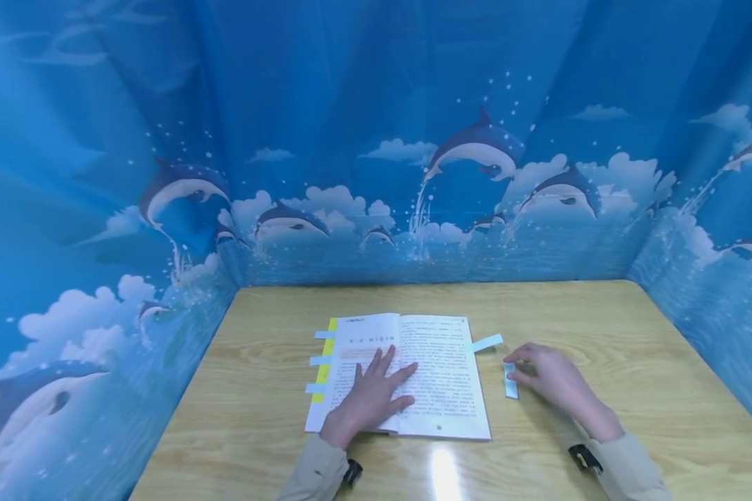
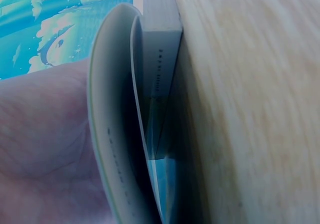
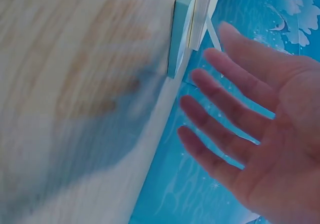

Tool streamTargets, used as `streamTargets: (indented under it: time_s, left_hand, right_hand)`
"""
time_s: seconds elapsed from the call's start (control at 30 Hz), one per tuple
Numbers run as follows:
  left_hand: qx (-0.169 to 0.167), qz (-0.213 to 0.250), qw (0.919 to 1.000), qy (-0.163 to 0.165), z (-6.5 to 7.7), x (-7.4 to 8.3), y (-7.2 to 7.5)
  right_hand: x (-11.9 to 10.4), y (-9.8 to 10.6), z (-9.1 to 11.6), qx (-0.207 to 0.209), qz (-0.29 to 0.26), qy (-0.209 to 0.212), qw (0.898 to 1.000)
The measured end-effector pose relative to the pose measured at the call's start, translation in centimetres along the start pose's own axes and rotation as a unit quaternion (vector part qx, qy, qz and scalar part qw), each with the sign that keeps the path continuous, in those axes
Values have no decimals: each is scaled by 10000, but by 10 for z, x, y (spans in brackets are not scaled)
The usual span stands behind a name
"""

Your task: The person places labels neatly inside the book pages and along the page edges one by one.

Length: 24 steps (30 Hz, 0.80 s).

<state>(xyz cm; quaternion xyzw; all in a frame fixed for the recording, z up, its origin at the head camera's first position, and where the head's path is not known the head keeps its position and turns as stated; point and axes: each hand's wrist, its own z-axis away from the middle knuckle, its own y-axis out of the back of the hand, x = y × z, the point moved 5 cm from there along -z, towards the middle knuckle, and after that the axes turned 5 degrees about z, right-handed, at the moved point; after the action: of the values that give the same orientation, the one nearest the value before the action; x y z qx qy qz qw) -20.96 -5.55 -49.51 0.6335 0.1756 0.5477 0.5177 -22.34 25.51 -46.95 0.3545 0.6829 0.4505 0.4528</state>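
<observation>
With the left hand [image 1: 372, 395] spread on the open book [image 1: 445, 383], the right hand [image 1: 558, 381], loosely spread too, is hovering by a probably light sticky-note pad [image 1: 510, 387], best pinched edgewise.

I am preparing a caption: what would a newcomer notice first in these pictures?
The blue dolphin curtain behind the table probably catches the eye first. Next comes the open book on the table, with the left hand spread across its pages and blue tabs at both sides. Right of the book, the right hand is by a light-blue pad.
</observation>
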Motion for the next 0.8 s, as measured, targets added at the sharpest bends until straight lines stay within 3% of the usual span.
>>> streamTargets:
  time_s: [0.3, 0.57, 0.8]
  left_hand:
    - [-13, 6, 10000, -10, 0, 0, 1]
    - [-32, 22, 10000, 13, 2, 1, 2]
    - [-23, 46, 10000, 2, 1, 0, 1]
  right_hand:
    - [-7, -6, 5, -606, 521, -41, 9968]
    - [-10, -8, 5, -468, 827, 29, 9955]
    - [-9, -6, 5, -467, 747, 177, 9960]
